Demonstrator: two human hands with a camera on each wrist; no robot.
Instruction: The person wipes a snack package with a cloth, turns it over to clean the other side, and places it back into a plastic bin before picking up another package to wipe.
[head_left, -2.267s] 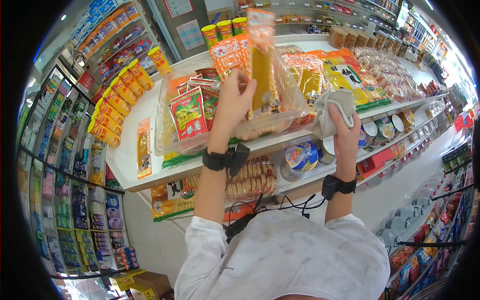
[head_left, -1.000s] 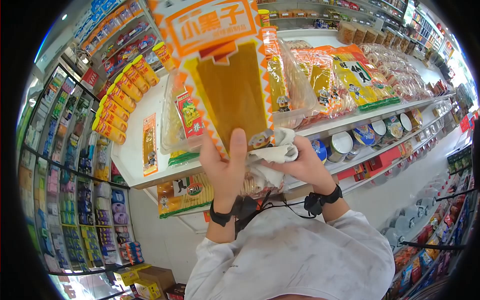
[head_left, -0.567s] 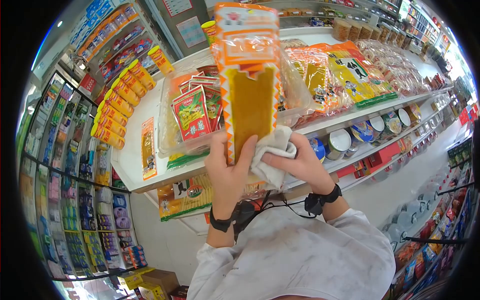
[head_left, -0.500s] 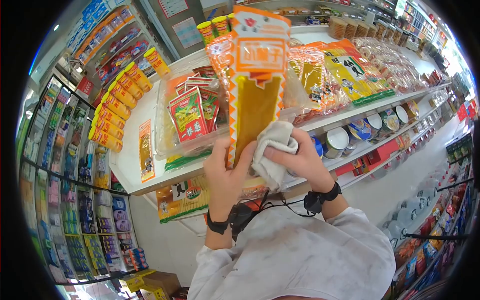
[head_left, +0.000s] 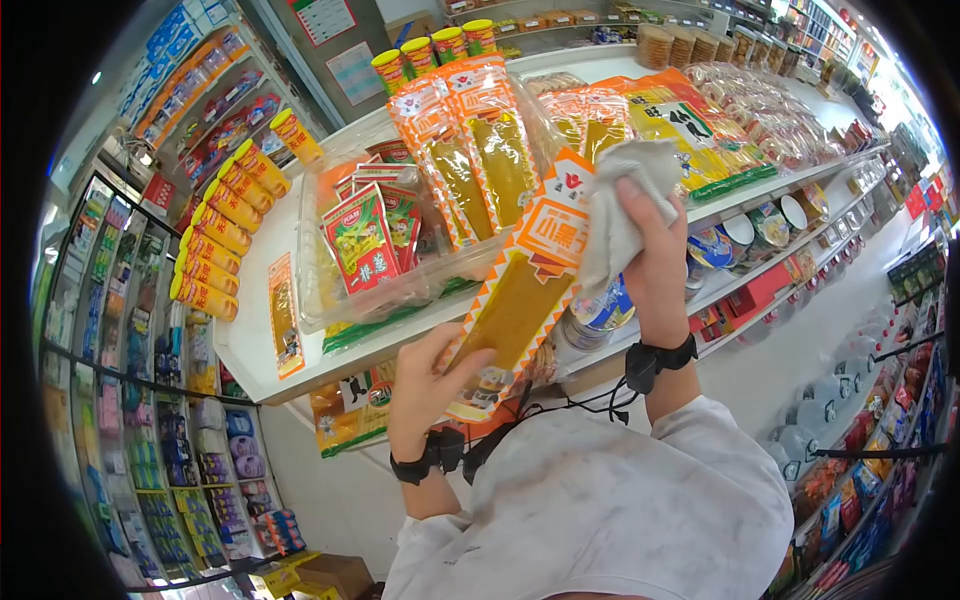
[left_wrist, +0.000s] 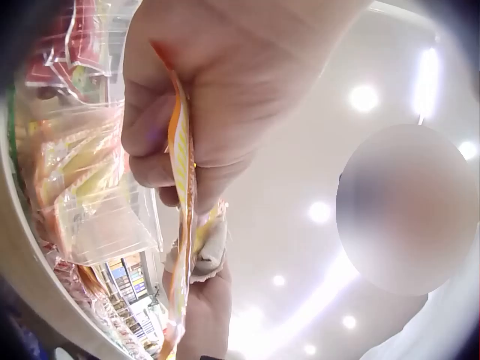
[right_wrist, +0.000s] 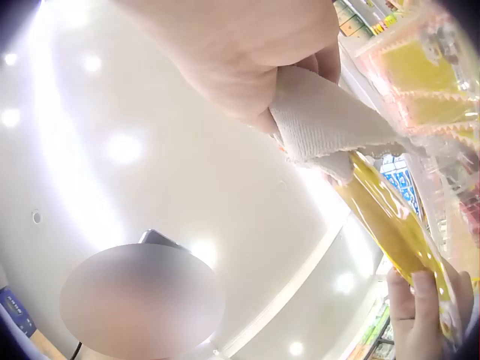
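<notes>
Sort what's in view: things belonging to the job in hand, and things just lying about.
In the job:
long orange-edged packet, in the left hand
pale cloth, in the right hand

Apparently just lying about:
yellow canisters
red-and-green packets
jars at the back

White table (head_left: 245, 345): tray (head_left: 318, 300) near left, lone orange packet (head_left: 285, 318) beside it, yellow canisters (head_left: 222, 222) along the left edge.
</notes>
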